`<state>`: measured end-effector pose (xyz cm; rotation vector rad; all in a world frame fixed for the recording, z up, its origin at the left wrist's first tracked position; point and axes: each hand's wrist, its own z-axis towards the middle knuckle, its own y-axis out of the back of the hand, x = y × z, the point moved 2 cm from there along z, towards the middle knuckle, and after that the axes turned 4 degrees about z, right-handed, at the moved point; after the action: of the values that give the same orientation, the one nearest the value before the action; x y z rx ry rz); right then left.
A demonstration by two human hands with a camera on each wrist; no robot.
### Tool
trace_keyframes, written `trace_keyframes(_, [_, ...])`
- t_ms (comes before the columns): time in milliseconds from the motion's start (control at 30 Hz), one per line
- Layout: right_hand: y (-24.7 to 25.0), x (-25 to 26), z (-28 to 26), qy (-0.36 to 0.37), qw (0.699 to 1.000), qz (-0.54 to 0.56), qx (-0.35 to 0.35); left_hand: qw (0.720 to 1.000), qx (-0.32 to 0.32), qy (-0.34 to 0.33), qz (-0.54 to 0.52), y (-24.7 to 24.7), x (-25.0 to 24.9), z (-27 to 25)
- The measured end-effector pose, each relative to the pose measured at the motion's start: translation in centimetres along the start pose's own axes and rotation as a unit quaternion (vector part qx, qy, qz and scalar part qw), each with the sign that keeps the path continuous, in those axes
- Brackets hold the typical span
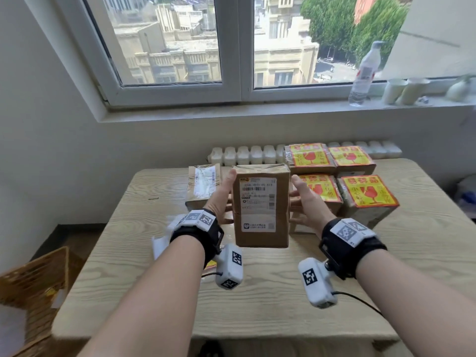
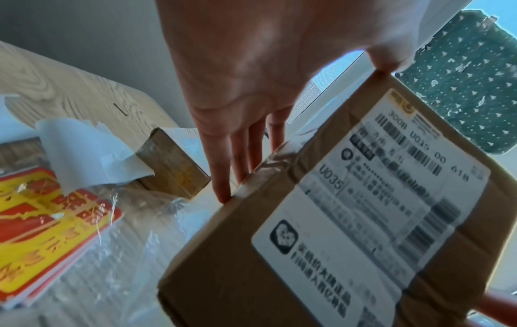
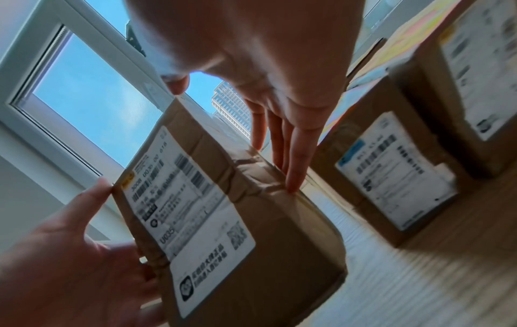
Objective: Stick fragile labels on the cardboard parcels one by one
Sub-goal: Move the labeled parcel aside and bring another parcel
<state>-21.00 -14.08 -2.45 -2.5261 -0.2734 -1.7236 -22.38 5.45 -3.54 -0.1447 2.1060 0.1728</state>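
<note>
A brown cardboard parcel (image 1: pixel 260 204) with a white shipping label is held upright above the table, clamped between both hands. My left hand (image 1: pixel 221 197) presses its left side with straight fingers (image 2: pixel 223 177), thumb at the top corner. My right hand (image 1: pixel 306 199) presses the right side the same way, fingers (image 3: pixel 293 159) flat on the taped end. Several parcels (image 1: pixel 368 191) with yellow-and-red fragile labels stand at the right back. Another parcel (image 1: pixel 203 184) with no fragile label lies behind my left hand. A stack of fragile labels (image 2: pixel 42 221) in clear wrap lies under my left wrist.
The wooden table (image 1: pixel 257 292) has bare surface in front. White backing paper (image 1: pixel 159 243) lies at its left edge. A wicker basket (image 1: pixel 33 287) stands on the floor to the left. A bottle (image 1: pixel 363 73) and cups (image 1: pixel 401 90) stand on the window sill.
</note>
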Motion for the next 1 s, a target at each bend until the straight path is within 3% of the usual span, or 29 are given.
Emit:
trace_keyframes(133, [2.3, -1.2, -0.8, -0.012, 1.0, 0.009, -0.025, 0.999, 0.018, 0.03, -0.02, -1.6, 1.6, 0.2])
trace_keyframes(400, [5.5, -5.5, -0.1, -0.039, 0.989, -0.112, -0.086, 0.993, 0.067, 0.072, 0.064, -5.3, 4.1, -1.2])
trace_keyframes(600, [6.1, -6.6, 0.4, -0.032, 0.973, -0.201, -0.105, 0.992, 0.065, 0.068, 0.087, -6.2, 5.0, -0.7])
trace_keyframes(833, [7.9, -6.8, 0.7, -0.025, 0.964, -0.217, -0.153, 0.989, 0.086, 0.071, 0.096, -8.1, 4.8, -0.3])
trace_keyframes(1000, [8.4, -7.6, 0.8, -0.043, 0.957, -0.245, -0.15, 0.988, 0.079, 0.061, 0.117, -8.7, 5.3, 0.2])
